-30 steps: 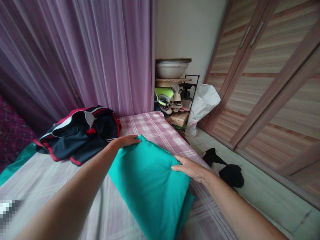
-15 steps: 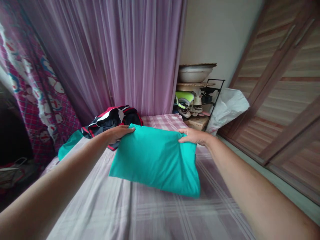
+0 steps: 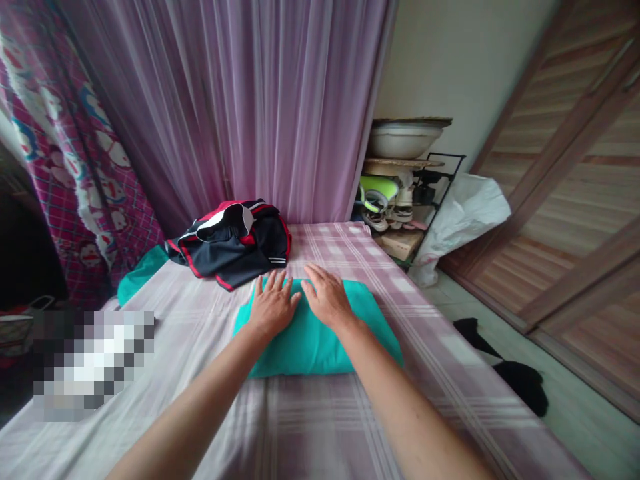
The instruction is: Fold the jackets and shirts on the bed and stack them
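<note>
A folded teal cloth (image 3: 310,350) lies flat on the plaid bedsheet (image 3: 310,427); its exact kind does not show. My left hand (image 3: 273,307) rests on its upper left part, palm down with the fingers spread. Close beside it, my right hand (image 3: 327,297) lies on the cloth's upper middle, fingers stretched out. Neither hand grips anything. Just beyond the fingertips is a crumpled dark navy garment (image 3: 235,247) with red and white trim.
Another teal cloth (image 3: 143,273) hangs at the bed's left edge. Behind stand purple curtains (image 3: 280,113). To the right are a shoe rack (image 3: 400,200) with a basin (image 3: 407,140), a white plastic bag (image 3: 460,213), a wooden wardrobe (image 3: 565,200) and dark items (image 3: 523,383) on the floor.
The teal cloth, earlier held up by its far corners in both hands, now lies on the bed. Both hands have let go and moved inward, flat on top of it.
</note>
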Demonstrator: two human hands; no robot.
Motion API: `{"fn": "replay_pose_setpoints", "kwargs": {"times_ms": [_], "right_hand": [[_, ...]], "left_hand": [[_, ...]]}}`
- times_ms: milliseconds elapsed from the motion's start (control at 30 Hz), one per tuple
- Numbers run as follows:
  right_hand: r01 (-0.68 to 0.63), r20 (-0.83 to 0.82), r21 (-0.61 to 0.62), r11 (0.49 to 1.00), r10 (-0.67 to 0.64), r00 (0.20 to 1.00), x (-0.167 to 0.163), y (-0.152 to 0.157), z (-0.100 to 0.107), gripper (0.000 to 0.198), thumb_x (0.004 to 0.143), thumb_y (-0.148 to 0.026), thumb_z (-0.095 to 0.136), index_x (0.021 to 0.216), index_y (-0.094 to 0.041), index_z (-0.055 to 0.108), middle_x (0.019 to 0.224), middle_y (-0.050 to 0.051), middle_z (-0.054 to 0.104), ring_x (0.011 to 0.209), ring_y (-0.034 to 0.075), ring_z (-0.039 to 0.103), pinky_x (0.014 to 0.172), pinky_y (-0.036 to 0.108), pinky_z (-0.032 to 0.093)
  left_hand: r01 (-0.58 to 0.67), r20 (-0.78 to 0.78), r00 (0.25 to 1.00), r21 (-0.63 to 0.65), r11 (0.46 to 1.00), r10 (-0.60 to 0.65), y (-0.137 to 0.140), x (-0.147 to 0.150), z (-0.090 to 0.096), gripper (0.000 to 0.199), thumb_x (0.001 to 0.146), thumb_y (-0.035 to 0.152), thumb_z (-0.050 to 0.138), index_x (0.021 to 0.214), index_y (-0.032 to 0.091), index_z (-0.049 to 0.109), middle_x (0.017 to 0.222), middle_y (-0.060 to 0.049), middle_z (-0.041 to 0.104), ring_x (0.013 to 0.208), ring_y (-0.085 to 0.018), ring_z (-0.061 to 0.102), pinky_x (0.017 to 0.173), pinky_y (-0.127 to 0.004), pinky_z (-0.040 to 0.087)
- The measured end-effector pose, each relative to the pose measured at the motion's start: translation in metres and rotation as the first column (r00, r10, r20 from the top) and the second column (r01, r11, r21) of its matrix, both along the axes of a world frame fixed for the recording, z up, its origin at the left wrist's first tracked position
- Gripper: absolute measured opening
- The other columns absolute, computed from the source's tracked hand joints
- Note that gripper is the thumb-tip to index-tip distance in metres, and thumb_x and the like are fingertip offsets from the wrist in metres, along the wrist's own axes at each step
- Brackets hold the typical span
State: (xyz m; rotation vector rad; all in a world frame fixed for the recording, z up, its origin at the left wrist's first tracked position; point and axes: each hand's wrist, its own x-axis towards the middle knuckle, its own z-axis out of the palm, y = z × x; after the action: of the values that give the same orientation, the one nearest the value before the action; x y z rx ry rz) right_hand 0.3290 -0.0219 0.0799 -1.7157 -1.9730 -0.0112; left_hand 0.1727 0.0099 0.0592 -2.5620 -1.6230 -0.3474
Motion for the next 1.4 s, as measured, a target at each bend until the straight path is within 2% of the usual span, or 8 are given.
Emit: {"fn": "replay_pose_setpoints", "kwargs": {"times_ms": [100, 200, 367, 467, 833, 1200, 1333, 1400], "right_hand": [[0.046, 0.092, -0.219, 0.975, -0.026, 0.995, -0.002, -0.004, -0.027, 0.053, 0.101, -0.042, 0.033, 0.149, -0.023, 0.044, 0.157, 0.011, 0.040, 0.146, 0.026, 0.033, 0.119, 0.056, 0.018], [0.087, 0.143, -0.291, 0.953, -0.046, 0.989, 0.019, -0.008, -0.046, 0.056, 0.101, -0.047, 0.031, 0.151, -0.024, 0.042, 0.160, 0.010, 0.035, 0.149, 0.025, 0.026, 0.121, 0.053, 0.014], [0.252, 0.176, -0.278, 0.927, -0.209, 0.962, 0.065, -0.007, -0.056, 0.055, 0.102, -0.046, 0.029, 0.150, -0.024, 0.042, 0.159, 0.009, 0.036, 0.148, 0.024, 0.028, 0.120, 0.053, 0.016], [0.268, 0.155, -0.263, 0.927, -0.234, 0.960, 0.077, -0.005, -0.061, 0.053, 0.102, -0.045, 0.028, 0.149, -0.026, 0.044, 0.159, 0.008, 0.037, 0.147, 0.023, 0.029, 0.119, 0.052, 0.020], [0.262, 0.120, -0.182, 0.948, -0.243, 0.963, 0.077, -0.003, -0.070, 0.049, 0.101, -0.043, 0.033, 0.142, -0.025, 0.052, 0.154, 0.009, 0.045, 0.143, 0.024, 0.035, 0.115, 0.049, 0.028], [0.282, 0.158, -0.179, 0.943, -0.256, 0.954, 0.070, -0.006, -0.063, 0.048, 0.099, -0.042, 0.036, 0.140, -0.025, 0.054, 0.153, 0.011, 0.046, 0.142, 0.028, 0.036, 0.114, 0.057, 0.025], [0.376, 0.087, -0.102, 0.921, -0.368, 0.926, 0.079, -0.004, -0.058, 0.053, 0.098, -0.044, 0.036, 0.141, -0.018, 0.053, 0.153, 0.018, 0.043, 0.138, 0.032, 0.041, 0.107, 0.050, 0.036], [0.437, 0.031, -0.136, 0.889, -0.437, 0.899, 0.085, -0.004, -0.053, 0.057, 0.098, -0.042, 0.032, 0.144, -0.013, 0.049, 0.148, 0.021, 0.048, 0.133, 0.032, 0.048, 0.103, 0.045, 0.041]], "left_hand": [[-0.054, -0.007, 0.999, -0.104, 0.993, 0.054, -0.001, 0.002, -0.023, 0.058, 0.099, 0.049, 0.032, 0.149, 0.022, 0.043, 0.158, -0.009, 0.037, 0.149, -0.029, 0.027, 0.121, -0.056, 0.019], [-0.049, 0.034, 0.998, -0.118, 0.992, 0.053, -0.001, -0.004, -0.037, 0.059, 0.099, 0.050, 0.033, 0.150, 0.023, 0.042, 0.159, -0.008, 0.037, 0.150, -0.030, 0.026, 0.121, -0.057, 0.019], [-0.073, 0.090, 0.992, -0.123, 0.990, 0.084, -0.004, -0.011, -0.039, 0.057, 0.099, 0.050, 0.033, 0.149, 0.027, 0.043, 0.159, -0.007, 0.036, 0.149, -0.030, 0.027, 0.119, -0.059, 0.020], [-0.104, 0.097, 0.988, -0.135, 0.985, 0.118, -0.006, -0.013, -0.039, 0.057, 0.099, 0.050, 0.032, 0.150, 0.028, 0.042, 0.160, -0.006, 0.035, 0.150, -0.032, 0.024, 0.118, -0.061, 0.020], [-0.112, 0.094, 0.987, -0.174, 0.978, 0.129, -0.008, -0.011, -0.036, 0.058, 0.098, 0.052, 0.033, 0.150, 0.027, 0.042, 0.161, -0.005, 0.033, 0.151, -0.032, 0.022, 0.119, -0.062, 0.019], [-0.102, 0.158, 0.979, -0.163, 0.981, 0.128, -0.012, -0.010, -0.036, 0.055, 0.097, 0.050, 0.039, 0.147, 0.028, 0.044, 0.160, -0.007, 0.036, 0.150, -0.031, 0.025, 0.118, -0.059, 0.021], [-0.091, 0.287, 0.951, -0.104, 0.990, 0.118, 0.001, -0.025, -0.036, 0.055, 0.096, 0.048, 0.041, 0.144, 0.022, 0.048, 0.160, -0.011, 0.036, 0.148, -0.029, 0.029, 0.118, -0.049, 0.029], [-0.122, 0.356, 0.920, -0.130, 0.984, 0.161, 0.012, -0.040, -0.032, 0.054, 0.097, 0.044, 0.038, 0.143, 0.019, 0.048, 0.155, -0.013, 0.043, 0.143, -0.027, 0.039, 0.115, -0.044, 0.034]]}}
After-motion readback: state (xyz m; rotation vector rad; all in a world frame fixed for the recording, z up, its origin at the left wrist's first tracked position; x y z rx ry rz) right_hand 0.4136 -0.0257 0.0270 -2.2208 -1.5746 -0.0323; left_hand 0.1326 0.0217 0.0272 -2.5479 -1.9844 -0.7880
